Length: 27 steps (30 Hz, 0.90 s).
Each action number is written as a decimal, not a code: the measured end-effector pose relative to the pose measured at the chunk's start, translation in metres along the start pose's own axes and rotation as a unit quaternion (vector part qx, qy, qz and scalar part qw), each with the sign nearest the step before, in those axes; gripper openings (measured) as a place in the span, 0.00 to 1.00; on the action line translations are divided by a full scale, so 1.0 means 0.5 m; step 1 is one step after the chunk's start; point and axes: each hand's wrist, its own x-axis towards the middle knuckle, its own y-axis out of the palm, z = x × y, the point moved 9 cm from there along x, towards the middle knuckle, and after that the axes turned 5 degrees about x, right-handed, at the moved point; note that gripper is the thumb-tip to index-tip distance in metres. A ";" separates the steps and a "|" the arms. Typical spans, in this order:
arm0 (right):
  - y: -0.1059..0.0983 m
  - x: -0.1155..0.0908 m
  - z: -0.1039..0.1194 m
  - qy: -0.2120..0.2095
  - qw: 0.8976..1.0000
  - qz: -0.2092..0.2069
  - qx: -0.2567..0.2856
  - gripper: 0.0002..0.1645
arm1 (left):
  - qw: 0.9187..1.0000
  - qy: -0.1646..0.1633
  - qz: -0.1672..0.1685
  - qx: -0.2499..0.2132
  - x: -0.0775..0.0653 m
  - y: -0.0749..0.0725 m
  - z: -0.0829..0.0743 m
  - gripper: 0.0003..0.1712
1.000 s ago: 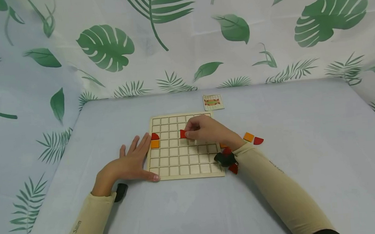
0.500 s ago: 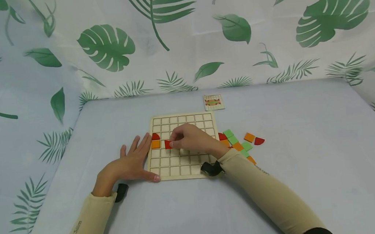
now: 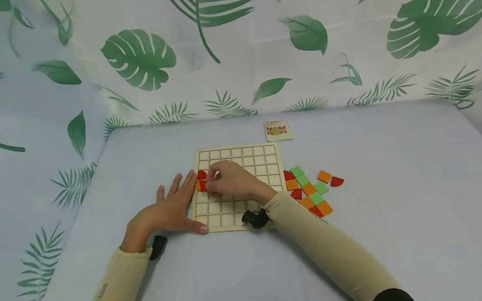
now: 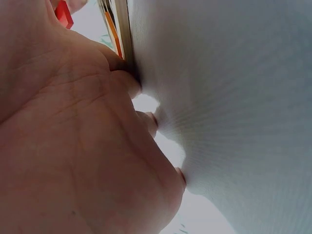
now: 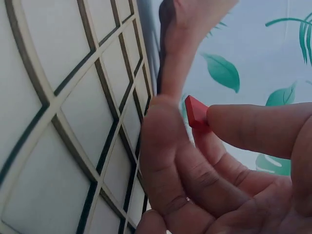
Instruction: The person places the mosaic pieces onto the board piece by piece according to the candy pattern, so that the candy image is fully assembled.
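A wooden grid board (image 3: 242, 219) lies flat on the table. My left hand (image 3: 167, 213) rests at its left side, fingers spread straight, fingertips at the edge and thumb near the front left corner. Between thumb and fingers my right hand (image 3: 230, 182) pinches a red tile (image 3: 203, 186) close over the board's left column; the right wrist view shows the red tile (image 5: 196, 113) at the fingertips. Just behind it a red quarter-round tile (image 3: 202, 174) sits in a left cell. An orange tile (image 3: 198, 186) in the cell in front is mostly covered by the held tile.
Right of the board lie several loose tiles: green ones (image 3: 297, 171), orange ones (image 3: 325, 207) and red quarter-rounds (image 3: 337, 181). Behind the board's right corner lies a small pattern card (image 3: 278, 130). A leaf-printed cloth (image 3: 233, 52) hangs behind the table.
My right hand has carried the red tile leftward across the board to the left column, uncovering the loose tiles at right. The left hand keeps its place at the board's edge.
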 end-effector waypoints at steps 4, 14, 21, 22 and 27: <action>-0.004 0.004 -0.001 -0.010 0.999 0.001 0.035 0.04 | 1.000 0.001 -0.002 0.000 -0.002 -0.004 0.000 0.83; -0.018 0.005 -0.006 -0.016 1.000 -0.004 0.023 0.01 | 1.000 0.001 -0.002 0.002 0.000 -0.004 0.003 0.83; -0.017 0.008 -0.009 -0.014 1.000 -0.022 -0.014 0.03 | 1.000 0.001 -0.001 0.000 -0.001 -0.004 0.000 0.82; -0.014 0.008 -0.007 -0.016 1.000 -0.019 -0.012 0.04 | 1.000 0.001 -0.001 -0.001 -0.002 -0.004 0.000 0.82; -0.001 0.009 0.000 -0.023 1.000 -0.013 -0.014 0.04 | 1.000 0.001 0.001 -0.004 -0.003 -0.003 0.000 0.82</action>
